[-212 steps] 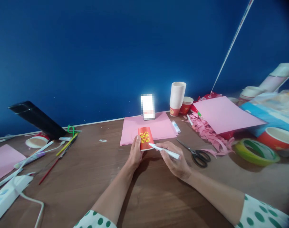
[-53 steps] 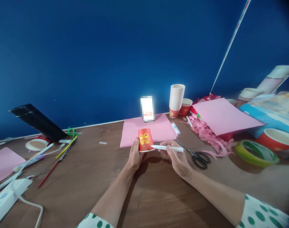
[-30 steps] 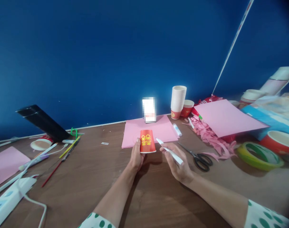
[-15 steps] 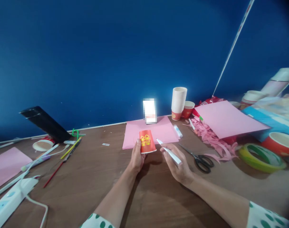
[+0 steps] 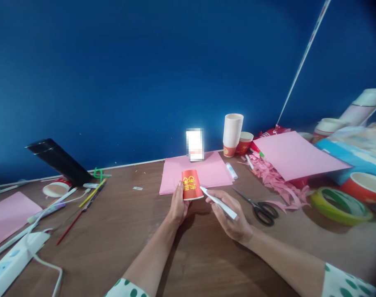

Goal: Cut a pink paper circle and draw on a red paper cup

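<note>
My left hand [image 5: 178,205] grips a red paper cup [image 5: 192,185] with yellow characters, its rim tilted down toward me. My right hand [image 5: 229,213] holds a white pen [image 5: 221,203] like a pencil, its tip close to the cup's right edge; whether it touches cannot be told. Behind the cup lie pink paper sheets [image 5: 211,165] on the brown table [image 5: 126,239]. Black-handled scissors [image 5: 262,210] rest to the right of my right hand.
A tall cup stack [image 5: 233,134] stands by the blue wall. Rightward are pink paper strips [image 5: 268,175], a pink sheet [image 5: 299,154] and green-yellow tape [image 5: 339,206]. At left lie a black cylinder [image 5: 61,161], a red-handled brush [image 5: 69,227] and a power strip [image 5: 17,258].
The pen in my right hand has moved left and slightly down, bringing its tip to the cup's edge. My left hand has turned the cup slightly, shifting its yellow characters.
</note>
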The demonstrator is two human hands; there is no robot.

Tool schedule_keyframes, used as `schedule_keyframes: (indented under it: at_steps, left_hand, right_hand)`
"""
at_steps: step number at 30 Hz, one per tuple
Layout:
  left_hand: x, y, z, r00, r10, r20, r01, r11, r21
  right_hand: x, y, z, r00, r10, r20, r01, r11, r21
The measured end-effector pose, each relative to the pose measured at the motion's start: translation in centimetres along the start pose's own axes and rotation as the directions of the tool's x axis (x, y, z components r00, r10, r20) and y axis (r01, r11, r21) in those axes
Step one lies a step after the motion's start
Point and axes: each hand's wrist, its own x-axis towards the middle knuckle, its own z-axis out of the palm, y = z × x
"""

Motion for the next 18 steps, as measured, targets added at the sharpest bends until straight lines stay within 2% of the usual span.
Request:
schedule_keyframes:
  at_steps: [5, 18]
  left_hand:
    - [-0.06, -0.02, 0.01, 1.0, -0.006, 0.018, 0.006, 1.0, -0.007]
    - [-0.08, -0.06, -0.02, 0.999, 0.032, 0.021, -0.032, 0.998, 0.044]
  right_hand:
    - [-0.01, 0.26, 0.08, 0.998, -0.067, -0.002, 0.067, 0.997, 0.038]
    - [-0.16, -0.05, -0.07, 0.999, 0.036, 0.026, -0.036, 0.999, 0.022]
